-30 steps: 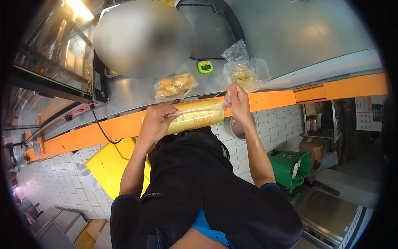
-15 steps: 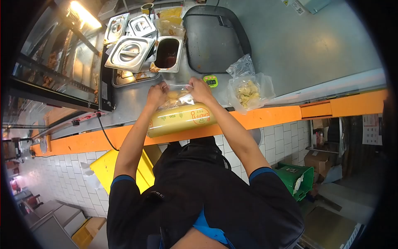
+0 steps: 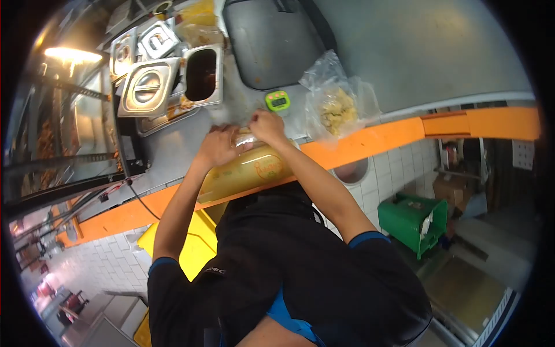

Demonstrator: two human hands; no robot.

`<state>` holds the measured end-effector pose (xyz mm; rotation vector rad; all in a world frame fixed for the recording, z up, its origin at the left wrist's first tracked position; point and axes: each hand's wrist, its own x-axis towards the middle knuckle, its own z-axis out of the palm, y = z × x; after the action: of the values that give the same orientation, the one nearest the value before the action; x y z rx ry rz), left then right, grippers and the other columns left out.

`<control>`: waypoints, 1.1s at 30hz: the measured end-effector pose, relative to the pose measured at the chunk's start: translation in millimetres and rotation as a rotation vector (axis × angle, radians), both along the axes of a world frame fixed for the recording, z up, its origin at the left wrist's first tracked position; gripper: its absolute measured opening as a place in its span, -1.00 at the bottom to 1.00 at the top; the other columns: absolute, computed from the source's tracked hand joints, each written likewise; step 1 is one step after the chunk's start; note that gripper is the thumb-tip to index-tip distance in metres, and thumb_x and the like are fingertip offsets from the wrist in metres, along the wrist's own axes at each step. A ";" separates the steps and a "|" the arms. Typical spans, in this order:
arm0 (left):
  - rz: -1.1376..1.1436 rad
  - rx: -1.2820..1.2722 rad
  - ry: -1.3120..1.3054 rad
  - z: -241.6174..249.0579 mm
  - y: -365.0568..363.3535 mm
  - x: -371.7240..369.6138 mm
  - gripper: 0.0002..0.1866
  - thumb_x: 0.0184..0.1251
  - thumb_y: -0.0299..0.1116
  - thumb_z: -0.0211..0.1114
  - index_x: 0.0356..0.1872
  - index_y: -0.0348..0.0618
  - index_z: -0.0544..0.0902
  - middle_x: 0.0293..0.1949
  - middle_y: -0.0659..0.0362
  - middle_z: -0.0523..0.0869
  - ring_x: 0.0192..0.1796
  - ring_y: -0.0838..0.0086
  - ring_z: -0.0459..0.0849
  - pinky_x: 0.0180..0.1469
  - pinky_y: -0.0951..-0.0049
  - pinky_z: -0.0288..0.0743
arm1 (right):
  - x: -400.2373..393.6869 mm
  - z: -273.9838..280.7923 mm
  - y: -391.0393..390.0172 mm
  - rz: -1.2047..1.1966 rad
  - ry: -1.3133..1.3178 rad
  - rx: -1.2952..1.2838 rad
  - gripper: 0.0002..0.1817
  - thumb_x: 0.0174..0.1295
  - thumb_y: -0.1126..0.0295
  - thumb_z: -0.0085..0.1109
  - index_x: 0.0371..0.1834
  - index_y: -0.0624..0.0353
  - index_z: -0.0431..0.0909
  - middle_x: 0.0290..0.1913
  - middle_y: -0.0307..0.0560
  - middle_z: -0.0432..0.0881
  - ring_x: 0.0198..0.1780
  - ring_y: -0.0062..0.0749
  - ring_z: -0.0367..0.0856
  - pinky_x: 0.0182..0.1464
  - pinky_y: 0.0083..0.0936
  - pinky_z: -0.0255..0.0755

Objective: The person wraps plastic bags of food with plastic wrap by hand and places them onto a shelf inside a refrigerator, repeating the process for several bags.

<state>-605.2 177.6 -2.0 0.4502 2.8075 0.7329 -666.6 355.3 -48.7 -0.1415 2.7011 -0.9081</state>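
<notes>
A large yellowish roll of cling film [image 3: 245, 175] with red printing lies along the counter's front edge, close to my body. Just behind it, a piece of clear film [image 3: 245, 140] reflects light between my hands. My left hand [image 3: 218, 147] is at the film's left side, its fingers bent over the film and slightly blurred. On the right, my right hand [image 3: 267, 126] is closed, thumb and fingers pinching the film's edge. What lies beneath the film is mostly hidden by my hands and the glare.
Behind my hands stand an open steel container [image 3: 203, 75], lidded steel containers [image 3: 148, 88] and a black tray [image 3: 274, 49]. A green timer [image 3: 277, 101] and a plastic bag of yellowish food [image 3: 338, 113] are to the right. A lit glass cabinet [image 3: 69, 115] borders the left.
My hands have come closer together, and my left hand now covers more of the film. The view has turned, shifting the containers and timer leftward.
</notes>
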 end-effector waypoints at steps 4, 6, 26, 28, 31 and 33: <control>-0.030 -0.034 0.008 -25.3 11.5 -15.1 -0.23 0.06 0.31 0.34 0.01 -0.24 0.62 -0.04 -0.14 0.61 0.01 -0.12 0.62 0.09 0.02 0.50 | 10.4 -15.1 -12.8 -0.045 0.009 0.034 -0.68 0.16 0.18 0.13 -0.29 0.23 0.68 -0.17 0.15 0.73 -0.08 0.06 0.69 0.01 -0.17 0.52; -0.051 -0.015 -0.002 -26.6 11.6 -10.4 -0.24 0.06 0.30 0.34 0.02 -0.23 0.62 -0.06 -0.16 0.64 0.00 -0.11 0.64 0.10 0.02 0.50 | 27.7 -18.7 -18.1 0.254 0.320 0.193 -0.68 0.22 0.25 0.03 -0.28 0.30 0.65 -0.21 0.27 0.69 -0.12 0.19 0.65 0.01 -0.11 0.51; 0.353 1.247 -1.359 44.9 -2.4 41.0 -0.43 0.37 0.14 0.24 0.05 -0.21 0.63 -0.23 0.07 0.78 -0.40 0.36 0.76 -0.43 0.32 0.66 | 97.8 116.1 54.5 0.583 0.507 -0.490 -0.37 0.09 0.20 0.47 0.18 0.15 0.39 0.05 0.06 0.56 0.01 -0.05 0.63 -0.03 -0.31 0.54; 0.273 1.133 -1.320 59.8 -5.1 40.7 -0.42 0.39 0.17 0.21 0.02 -0.23 0.63 -0.19 0.06 0.78 -0.31 0.35 0.77 -0.28 0.34 0.65 | 96.2 121.5 60.5 0.595 0.442 -0.497 -0.40 0.10 0.19 0.47 0.14 0.15 0.42 -0.05 0.04 0.62 -0.07 0.01 0.66 -0.07 -0.33 0.54; 0.093 1.222 -1.049 75.1 -15.2 40.9 -0.38 0.34 0.17 0.28 0.03 -0.27 0.61 -0.14 0.03 0.77 -0.15 0.35 0.77 -0.09 0.34 0.61 | 101.4 130.3 59.9 0.509 0.250 -0.505 -0.58 0.20 0.16 0.41 -0.03 0.17 0.53 -0.29 -0.09 0.66 -0.24 -0.11 0.69 -0.15 -0.36 0.53; -0.084 0.702 -0.707 102.7 -14.6 47.6 -0.33 0.27 0.17 0.32 0.10 -0.28 0.57 -0.08 0.01 0.74 -0.06 0.37 0.72 0.00 0.38 0.56 | 105.4 121.8 52.7 0.187 -0.040 -0.649 -0.58 0.28 0.06 0.33 -0.18 0.26 0.59 -0.45 -0.08 0.67 -0.37 -0.26 0.66 -0.22 -0.30 0.51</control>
<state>-557.6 163.0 100.7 0.3139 1.8214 1.5012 -561.2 408.0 73.1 -0.4885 2.2084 -1.6592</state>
